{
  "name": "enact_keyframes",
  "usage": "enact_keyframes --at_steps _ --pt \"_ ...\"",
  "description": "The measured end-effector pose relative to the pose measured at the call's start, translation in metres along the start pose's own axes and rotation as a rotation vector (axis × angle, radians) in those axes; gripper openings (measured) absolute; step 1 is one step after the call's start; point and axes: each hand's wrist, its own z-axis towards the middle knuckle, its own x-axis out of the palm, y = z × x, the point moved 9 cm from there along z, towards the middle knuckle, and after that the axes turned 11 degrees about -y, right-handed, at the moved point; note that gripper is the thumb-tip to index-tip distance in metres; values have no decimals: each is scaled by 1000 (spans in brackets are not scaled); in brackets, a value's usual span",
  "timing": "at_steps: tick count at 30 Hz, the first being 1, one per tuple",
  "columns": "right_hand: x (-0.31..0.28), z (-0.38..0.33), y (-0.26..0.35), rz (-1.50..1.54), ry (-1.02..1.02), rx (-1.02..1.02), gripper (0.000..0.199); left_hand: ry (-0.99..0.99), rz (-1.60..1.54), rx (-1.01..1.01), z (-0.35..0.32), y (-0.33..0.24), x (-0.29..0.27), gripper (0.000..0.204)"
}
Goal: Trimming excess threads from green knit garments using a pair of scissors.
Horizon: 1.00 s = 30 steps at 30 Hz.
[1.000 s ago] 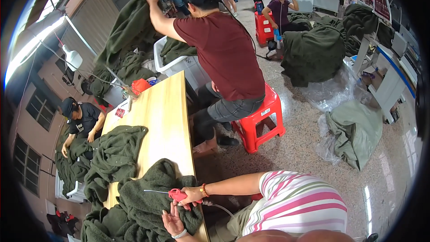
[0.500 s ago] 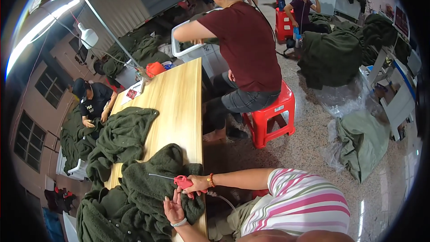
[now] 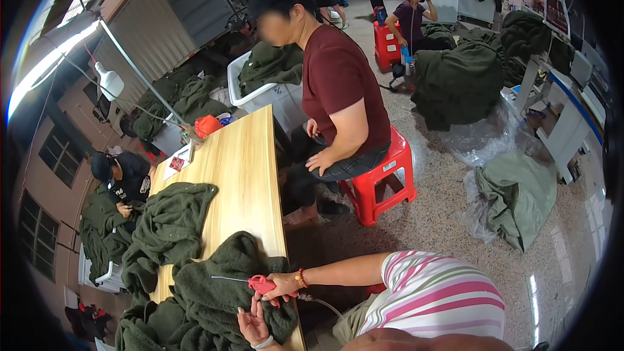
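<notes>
My right hand (image 3: 278, 286), with an orange bead bracelet at the wrist, grips a red pistol-shaped tool (image 3: 261, 283). Its thin metal nozzle (image 3: 227, 279) points left over a dark green fleece garment (image 3: 221, 292) heaped on the near end of a long wooden table (image 3: 244, 169). A thin hose trails from the tool toward my striped shirt. Just below, my left hand (image 3: 252, 322), wearing a pale wristband, lies on the same garment with its fingers spread.
A second green garment (image 3: 170, 221) lies further along the table. A person in a maroon shirt sits on a red plastic stool (image 3: 380, 179) beside the table. White bins (image 3: 273, 94) hold more garments, with further piles and other workers around.
The person on the red stool has lowered both arms from the bin and now sits with hands on their lap. My hands and the red tool stay on the garment.
</notes>
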Motion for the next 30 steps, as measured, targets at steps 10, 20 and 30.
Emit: enact_keyframes --at_steps 10,20,30 --pt "-25 -20 25 45 -138 68 26 -215 -2 33 5 13 20 17" --pt "-13 115 241 -260 -207 -320 32 -283 -33 72 -22 -12 9 19" --pt "227 -150 222 -490 1150 -696 46 100 -232 65 -5 16 43 15"
